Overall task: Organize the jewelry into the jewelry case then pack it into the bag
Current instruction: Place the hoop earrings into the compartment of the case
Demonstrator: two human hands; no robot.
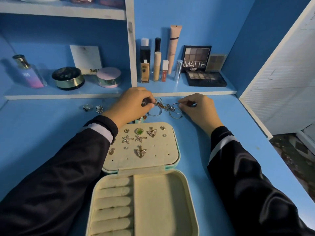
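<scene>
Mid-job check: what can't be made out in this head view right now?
Bag: nowhere in the head view.
Tangle of chains and hoops: too small and knotted to count; both the left hand and right hand grip and cover parts.
Pieces behind the left wrist: mostly hidden by it.
Jewelry case: near end cut off by the bottom edge.

Pretty sure this is a dressing-table corner in somebody's home, probably a bedroom. There's a blue painted desk (51, 133) under white-edged blue shelves (68, 96) with a black MATTE eyeshadow palette (196, 59), a glass foundation bottle (144, 68), a pink-and-purple perfume bottle (29, 74) and a round gold-banded powder jar (68, 79). An open cream-lined jewelry case (162, 201) sits on the desk too.
</scene>
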